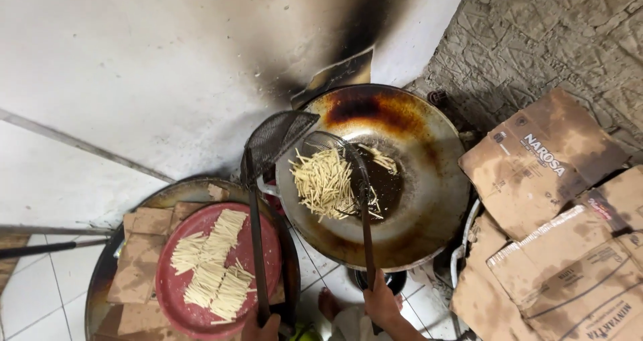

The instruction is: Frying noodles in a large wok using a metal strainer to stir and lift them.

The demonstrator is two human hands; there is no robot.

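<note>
Nearest the camera, at the bottom edge, both hands are seen only in part. Closed around the long handle of a wire skimmer [333, 174] is the right hand [382, 304], and the skimmer's basket is held tilted over the wok [429, 200], loaded with a heap of pale dough sticks [323, 180]. Around the dark handle of a second, mesh strainer [278, 137] the left hand [262, 329] is wrapped; its fingers are cut off by the frame, so the grip is judged rather than fully seen. That strainer's scoop is held empty at the wok's left rim.

As for progress, one batch appears to be in hand at the wok: most of it sits in the skimmer, while a few sticks [382, 159] lie in the dark oil [385, 184] to the right. Whether the batch is being lowered or lifted cannot be told, though its pale colour suggests little frying has been done. More raw sticks [211, 267] are left in rows on the red round tray [181, 307] at the near left, so a good share is judged still to be cooked.

The burner under the wok is hidden. The tray rests on cardboard pieces [137, 261] over a dark round pan whose depth cannot be made out. Stained cardboard boxes [542, 160] are stacked at the right.
</note>
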